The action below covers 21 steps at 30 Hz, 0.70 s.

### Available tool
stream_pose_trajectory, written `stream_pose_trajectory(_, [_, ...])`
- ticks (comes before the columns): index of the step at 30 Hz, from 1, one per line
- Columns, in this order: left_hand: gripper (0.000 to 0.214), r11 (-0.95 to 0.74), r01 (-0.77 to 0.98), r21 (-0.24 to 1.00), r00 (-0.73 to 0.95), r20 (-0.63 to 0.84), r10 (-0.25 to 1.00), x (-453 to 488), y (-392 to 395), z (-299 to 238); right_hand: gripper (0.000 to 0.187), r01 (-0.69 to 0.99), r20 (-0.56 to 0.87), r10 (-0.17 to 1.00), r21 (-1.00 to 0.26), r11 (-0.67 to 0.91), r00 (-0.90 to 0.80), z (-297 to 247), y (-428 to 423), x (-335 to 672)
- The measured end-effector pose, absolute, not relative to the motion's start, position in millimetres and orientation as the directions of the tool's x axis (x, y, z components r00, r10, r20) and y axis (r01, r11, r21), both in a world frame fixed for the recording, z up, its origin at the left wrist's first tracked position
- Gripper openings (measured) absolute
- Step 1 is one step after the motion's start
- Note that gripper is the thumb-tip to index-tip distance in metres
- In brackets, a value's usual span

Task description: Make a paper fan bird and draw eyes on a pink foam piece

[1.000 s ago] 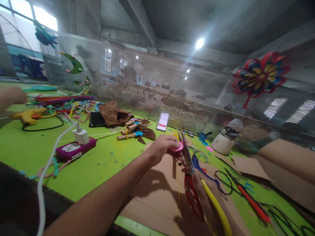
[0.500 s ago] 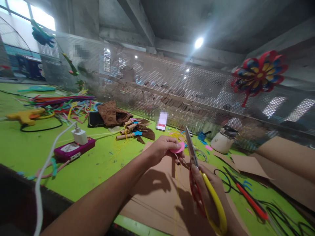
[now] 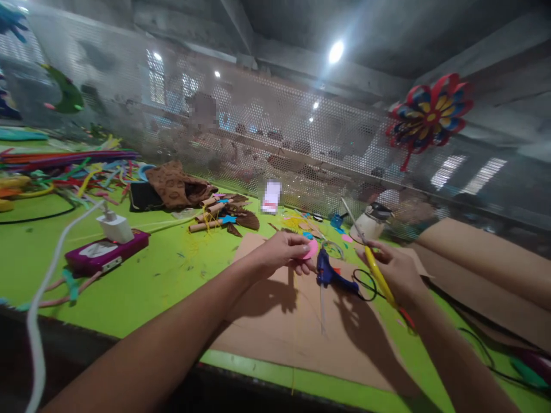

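Lime-green table [image 3: 150, 281], brown cardboard [image 3: 275, 327], pink disc [image 3: 310, 249], yellow-handled scissors [image 3: 375, 268], blue glue gun [image 3: 328, 274], brown spotted cloth [image 3: 176, 186].

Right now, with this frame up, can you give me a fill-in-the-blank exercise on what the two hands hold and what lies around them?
1. The left hand pinches a small round piece whose colour is ____.
2. The right hand grips a pair of yellow-handled ____.
3. Between the hands, a glue gun coloured ____ lies on the cardboard.
4. The table has a bright ____ top.
Missing words: pink; scissors; blue; green.
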<state>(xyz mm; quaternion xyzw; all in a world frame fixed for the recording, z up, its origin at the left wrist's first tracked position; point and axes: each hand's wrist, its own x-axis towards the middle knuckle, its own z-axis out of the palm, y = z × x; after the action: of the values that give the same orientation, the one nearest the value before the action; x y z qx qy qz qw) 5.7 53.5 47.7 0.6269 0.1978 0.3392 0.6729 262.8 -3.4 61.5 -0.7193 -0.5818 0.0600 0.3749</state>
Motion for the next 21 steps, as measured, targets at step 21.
stream_pose_trajectory(21, [0.018,-0.07,-0.532,0.844,0.093,0.141,0.986,0,64,62,0.029,0.927,0.134,0.917,-0.039,-0.374,0.375,1,35,365])
